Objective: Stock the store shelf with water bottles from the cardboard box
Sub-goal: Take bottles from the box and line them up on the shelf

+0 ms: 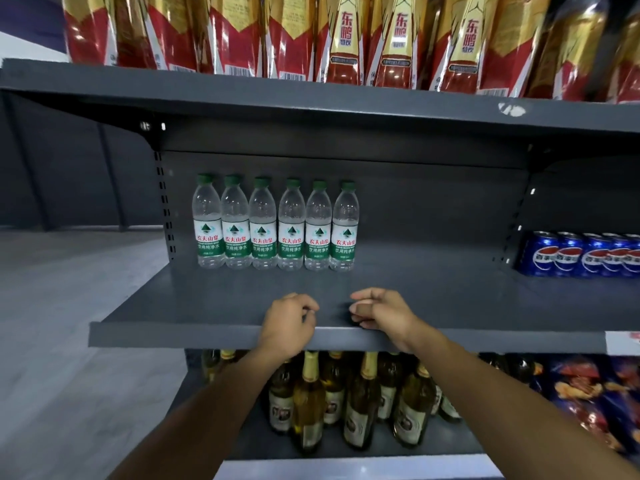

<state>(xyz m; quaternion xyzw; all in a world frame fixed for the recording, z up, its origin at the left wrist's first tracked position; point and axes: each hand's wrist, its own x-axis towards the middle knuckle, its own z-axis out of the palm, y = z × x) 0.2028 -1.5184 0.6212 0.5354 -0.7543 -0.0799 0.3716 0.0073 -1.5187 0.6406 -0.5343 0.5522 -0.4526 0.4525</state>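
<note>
Both hands hover over the front edge of the grey shelf, side by side and a little apart. Left hand has its fingers loosely curled and grips nothing; right hand is the same, fingers bent inward with the thumb tucked against them, nothing between them. Neither is touching a bottle.

Six water bottles with green caps and green-and-white labels stand upright in a single row at the back of that shelf, toward its left end, shoulder to shoulder, labels facing out. They are well apart from the hands, and the rest of the shelf to their right is bare metal. No cardboard box is in sight.

On the same level further right, past a divider, sit blue cola cans. Overhead is a row of red and gold drink bottles. Below the hands, the lower shelf holds glass bottles with gold foil necks, and snack bags lie to the right of those.
</note>
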